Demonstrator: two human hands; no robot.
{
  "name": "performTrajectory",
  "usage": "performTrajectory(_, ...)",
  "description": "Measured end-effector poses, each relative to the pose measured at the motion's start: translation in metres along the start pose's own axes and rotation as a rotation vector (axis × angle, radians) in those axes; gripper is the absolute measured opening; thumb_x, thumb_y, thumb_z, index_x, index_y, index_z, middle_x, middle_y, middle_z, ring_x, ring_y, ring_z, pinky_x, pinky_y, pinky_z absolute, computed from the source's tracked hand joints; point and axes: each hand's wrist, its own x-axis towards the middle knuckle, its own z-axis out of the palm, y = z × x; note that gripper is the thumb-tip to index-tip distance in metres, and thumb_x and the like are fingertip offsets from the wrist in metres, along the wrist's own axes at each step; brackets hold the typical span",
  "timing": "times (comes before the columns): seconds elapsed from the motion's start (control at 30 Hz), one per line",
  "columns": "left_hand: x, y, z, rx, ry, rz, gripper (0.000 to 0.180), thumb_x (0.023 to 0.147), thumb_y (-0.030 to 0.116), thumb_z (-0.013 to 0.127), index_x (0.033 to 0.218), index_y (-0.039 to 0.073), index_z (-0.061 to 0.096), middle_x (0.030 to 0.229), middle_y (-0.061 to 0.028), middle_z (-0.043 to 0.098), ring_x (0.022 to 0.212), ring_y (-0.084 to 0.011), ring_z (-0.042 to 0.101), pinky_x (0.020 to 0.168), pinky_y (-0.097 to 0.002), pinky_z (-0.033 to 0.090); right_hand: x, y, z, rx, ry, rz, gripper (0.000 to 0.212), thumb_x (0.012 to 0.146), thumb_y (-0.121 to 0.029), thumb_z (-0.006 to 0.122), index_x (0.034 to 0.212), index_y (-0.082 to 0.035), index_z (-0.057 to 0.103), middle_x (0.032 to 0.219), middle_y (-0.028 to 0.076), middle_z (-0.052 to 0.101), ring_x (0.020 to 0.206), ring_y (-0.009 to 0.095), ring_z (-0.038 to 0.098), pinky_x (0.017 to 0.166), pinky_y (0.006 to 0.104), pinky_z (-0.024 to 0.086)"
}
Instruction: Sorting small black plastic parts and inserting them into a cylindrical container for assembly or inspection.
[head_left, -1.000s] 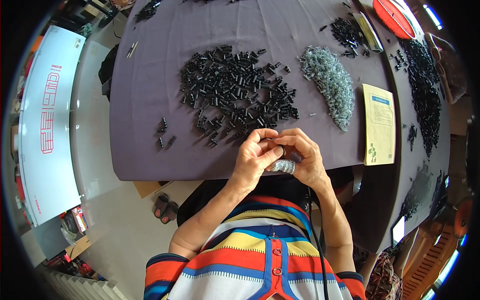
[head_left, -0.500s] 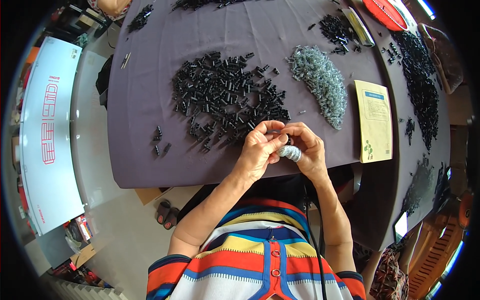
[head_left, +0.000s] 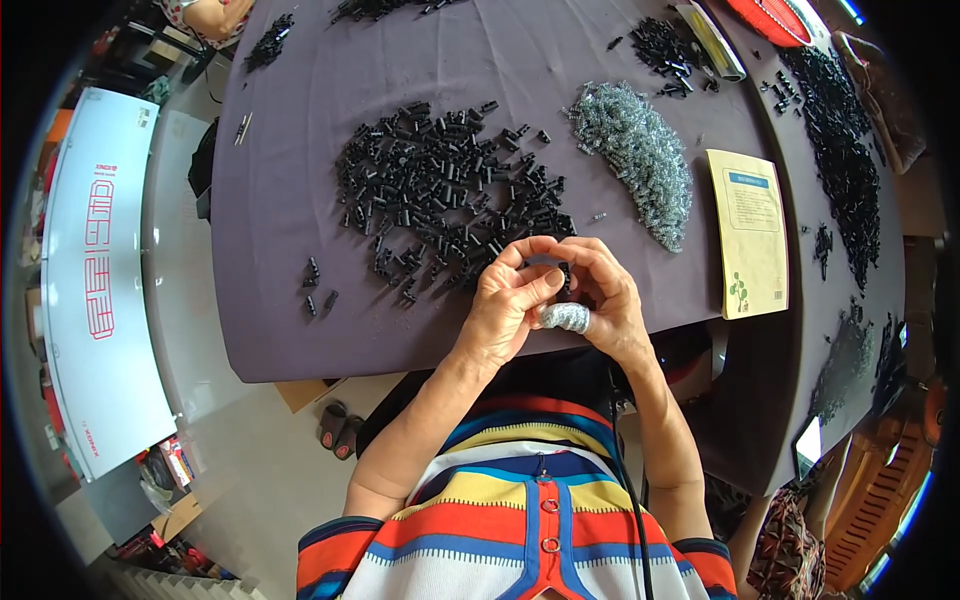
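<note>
The grips of left hand (head_left: 503, 305) and right hand (head_left: 612, 305) meet at the counter's (head_left: 275, 230) near edge, around a half-hidden dark piece (head_left: 566, 281) just right of the left thumb (head_left: 538, 289); which clamps it, and its long axis, I cannot tell. Beyond lie black pieces (head_left: 440, 190), with silvery pieces (head_left: 640, 165) rightward.

A pale, shiny floor (head_left: 245, 500) lies left of a purple-grey draped table (head_left: 270, 200), bright light (head_left: 852, 11) upper right.

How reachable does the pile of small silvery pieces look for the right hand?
Probably yes: the right hand is close to the silvery pile, with only purple-grey cloth showing between them.
</note>
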Motion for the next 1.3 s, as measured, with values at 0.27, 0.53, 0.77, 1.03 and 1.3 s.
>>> performTrajectory(0.27,-0.002,0.000,0.006,-0.045,-0.004,-0.022,0.035,0.088,0.005,0.065,0.118,0.005,0.048,0.084,-0.0074,0.065,0.056,-0.0051,0.049,0.045,-0.0195,0.038,-0.001,0.013,0.002,0.014,0.036,-0.100,0.041,0.070,-0.015,0.080,0.106,-0.004,0.063,0.106,0.007,0.062,0.076,0.017,0.059,0.066,0.0269,0.049)
performTrajectory(0.53,-0.003,-0.003,0.003,-0.016,-0.080,0.043,0.034,0.090,0.009,0.064,0.121,0.007,0.050,0.091,-0.0032,0.063,0.069,-0.0060,0.054,0.052,-0.0202,0.041,-0.003,0.008,0.004,0.026,0.070,-0.014,0.038,0.071,-0.010,0.078,0.106,-0.006,0.063,0.103,0.005,0.062,0.068,0.010,0.054,0.060,0.0232,0.046)
performTrajectory(0.77,0.000,-0.001,0.002,-0.023,-0.029,-0.021,0.033,0.087,0.008,0.067,0.117,0.007,0.053,0.087,-0.0059,0.065,0.062,-0.0060,0.054,0.046,-0.0186,0.036,0.001,0.012,0.004,-0.044,0.065,-0.126,0.037,0.071,-0.009,0.077,0.105,-0.006,0.064,0.101,0.006,0.063,0.070,0.012,0.055,0.063,0.0240,0.047)
performTrajectory(1.03,0.000,0.001,0.003,-0.037,-0.051,-0.025,0.031,0.087,0.006,0.066,0.115,0.006,0.052,0.085,-0.0073,0.065,0.056,-0.0055,0.051,0.043,-0.0189,0.035,-0.002,0.010,0.004,-0.003,0.058,-0.041,0.036,0.072,-0.010,0.077,0.104,-0.006,0.063,0.101,0.007,0.063,0.080,0.018,0.061,0.069,0.0269,0.049)
performTrajectory(1.3,-0.001,0.002,0.001,-0.027,-0.085,-0.043,0.033,0.087,0.006,0.067,0.116,0.008,0.052,0.086,-0.0068,0.066,0.062,-0.0066,0.055,0.045,-0.0190,0.036,-0.002,0.010,0.003,0.005,0.034,-0.063,0.036,0.071,-0.009,0.077,0.103,-0.005,0.061,0.102,0.009,0.062,0.087,0.024,0.062,0.074,0.0303,0.050)
